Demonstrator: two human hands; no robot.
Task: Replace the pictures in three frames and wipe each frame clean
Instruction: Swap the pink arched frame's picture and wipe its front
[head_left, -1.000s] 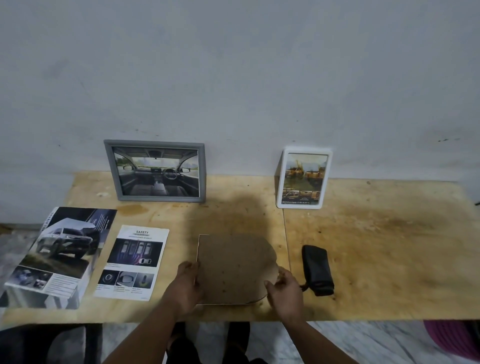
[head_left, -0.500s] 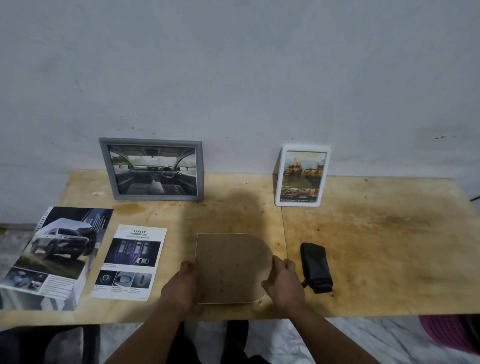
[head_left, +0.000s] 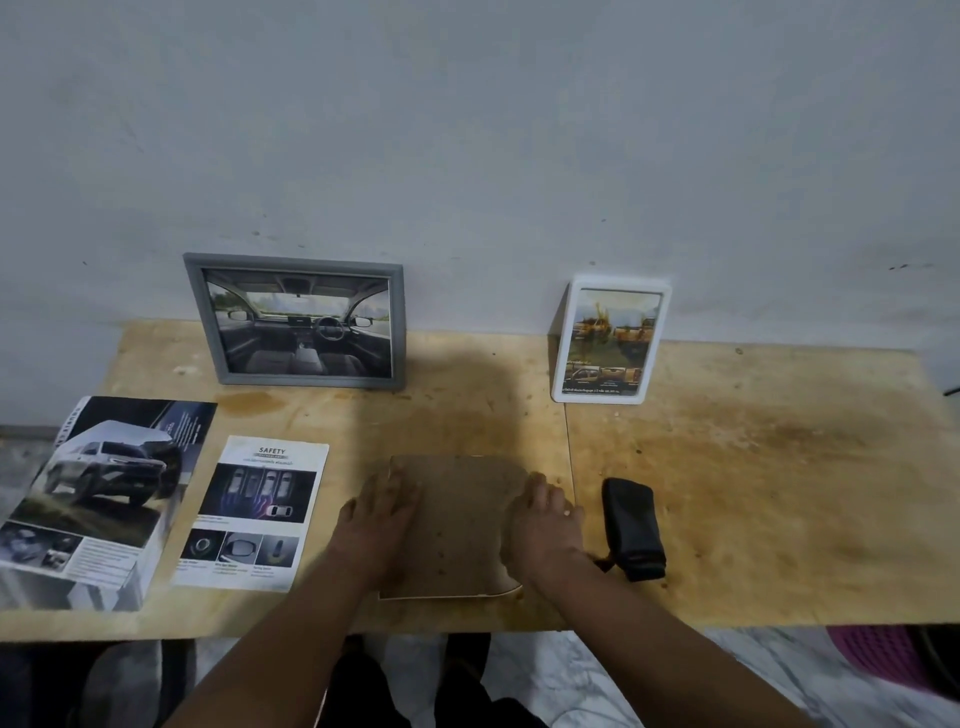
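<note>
Brown backing board lies under both hands.

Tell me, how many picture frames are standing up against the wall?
2. A grey frame stands at the back left of the table, and a white frame stands at the back right. The brown board under both hands may be a third, lying face down.

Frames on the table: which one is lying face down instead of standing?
The brown-backed frame at the front edge, between both hands. The grey frame and white frame stand against the wall, pictures showing.
</note>
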